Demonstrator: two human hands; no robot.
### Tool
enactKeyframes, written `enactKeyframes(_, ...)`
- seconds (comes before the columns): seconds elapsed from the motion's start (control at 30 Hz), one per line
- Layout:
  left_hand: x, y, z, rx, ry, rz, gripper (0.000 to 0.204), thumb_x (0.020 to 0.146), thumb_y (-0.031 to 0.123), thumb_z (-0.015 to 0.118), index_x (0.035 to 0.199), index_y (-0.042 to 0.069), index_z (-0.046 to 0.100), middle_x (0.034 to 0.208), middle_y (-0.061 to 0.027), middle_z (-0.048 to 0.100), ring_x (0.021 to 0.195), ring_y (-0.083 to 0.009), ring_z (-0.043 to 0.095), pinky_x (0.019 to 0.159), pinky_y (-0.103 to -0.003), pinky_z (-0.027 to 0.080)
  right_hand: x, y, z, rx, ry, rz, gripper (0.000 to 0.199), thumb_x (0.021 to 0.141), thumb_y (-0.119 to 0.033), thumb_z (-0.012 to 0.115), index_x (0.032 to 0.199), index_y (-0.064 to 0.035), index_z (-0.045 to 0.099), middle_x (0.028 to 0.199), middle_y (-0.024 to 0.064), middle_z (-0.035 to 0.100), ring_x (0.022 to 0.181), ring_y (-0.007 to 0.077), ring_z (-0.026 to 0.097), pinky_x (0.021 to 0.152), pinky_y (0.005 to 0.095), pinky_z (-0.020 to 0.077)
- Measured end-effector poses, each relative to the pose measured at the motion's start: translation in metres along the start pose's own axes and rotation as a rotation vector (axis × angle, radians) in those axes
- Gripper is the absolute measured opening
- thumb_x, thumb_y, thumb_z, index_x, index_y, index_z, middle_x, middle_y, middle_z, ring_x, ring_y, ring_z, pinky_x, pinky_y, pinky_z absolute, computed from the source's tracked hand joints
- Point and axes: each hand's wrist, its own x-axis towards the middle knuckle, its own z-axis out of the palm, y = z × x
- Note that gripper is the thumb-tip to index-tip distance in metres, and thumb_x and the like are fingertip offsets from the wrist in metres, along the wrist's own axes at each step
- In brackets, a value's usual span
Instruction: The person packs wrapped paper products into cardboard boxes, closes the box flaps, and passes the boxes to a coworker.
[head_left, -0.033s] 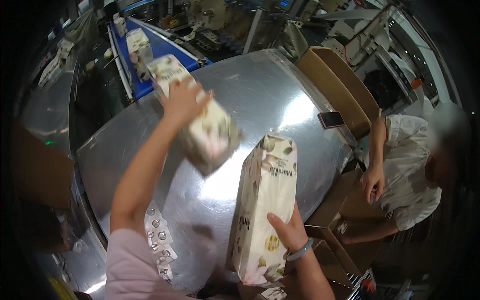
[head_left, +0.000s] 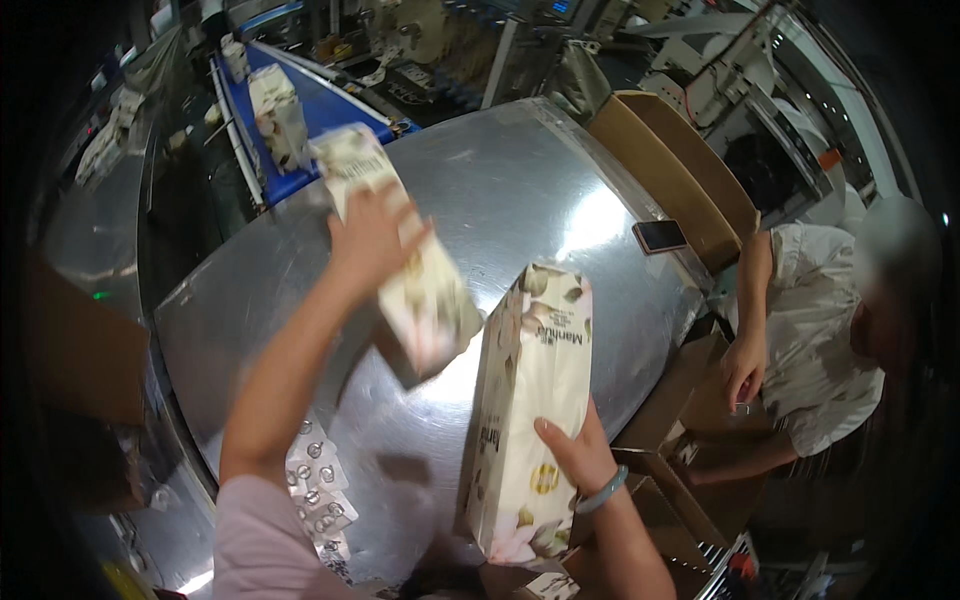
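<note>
My left hand [head_left: 372, 238] is wrapped over the upper side of a long cream tissue pack [head_left: 432, 305] with a floral print. That pack slants over the metal table [head_left: 510, 180], its near end casting a shadow on the top. A matching tissue pack [head_left: 540, 390] is gripped by my right hand [head_left: 582, 455], thumb across its upper face and the other fingers hidden behind it. This second pack points away from me at the table's near right. On the blue conveyor belt [head_left: 335, 105] beyond my left hand stands another floral pack [head_left: 277, 115].
A sheet with round silvery pieces [head_left: 318, 485] lies near my left elbow. At the table's right edge are a phone [head_left: 660, 237] and a tall cardboard box [head_left: 675, 165]. A co-worker [head_left: 815, 325] reaches over open cartons [head_left: 690, 480] on the right.
The pack in my left hand has come slightly nearer and to the right, away from the conveyor. My right hand and its pack have barely moved.
</note>
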Motion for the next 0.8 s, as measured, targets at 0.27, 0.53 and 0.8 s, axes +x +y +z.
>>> enactKeyframes(0.27,-0.173,0.061,-0.013,-1.402,-0.287,-0.262,0.066,0.083,0.020,0.062,0.138,0.002,0.029,0.139,-0.0167,0.034,0.128,-0.0260,0.031,0.105,-0.037,0.028,-0.013,0.013,-0.016,0.297,-0.216,0.390,0.073,0.078,-0.012,0.069,0.136,0.0001,0.027,0.126,0.0146,0.048,0.111,0.0215,0.050,0.092,0.0342,0.0430)
enactKeyframes(0.53,-0.222,0.120,-0.166,-1.439,-0.720,0.161,0.071,0.076,0.021,0.068,0.135,-0.001,0.034,0.137,-0.0170,0.038,0.126,-0.0231,0.036,0.102,-0.036,0.031,-0.191,-0.041,-0.032,-0.089,-0.111,-0.355,0.056,0.074,-0.006,0.071,0.122,-0.0003,0.043,0.110,0.0082,0.054,0.100,0.0177,0.049,0.090,0.0328,0.0408)
enactKeyframes(0.8,-0.308,0.251,-0.211,-1.102,-0.903,0.694,0.073,0.072,0.034,0.071,0.132,0.002,0.042,0.138,-0.0218,0.035,0.127,-0.0339,0.035,0.103,-0.042,0.029,-0.374,-0.017,-0.072,-0.106,-0.316,-0.579,0.036,0.081,-0.020,0.062,0.110,0.0002,0.053,0.091,0.0133,0.063,0.090,0.0244,0.059,0.084,0.0367,0.0455)
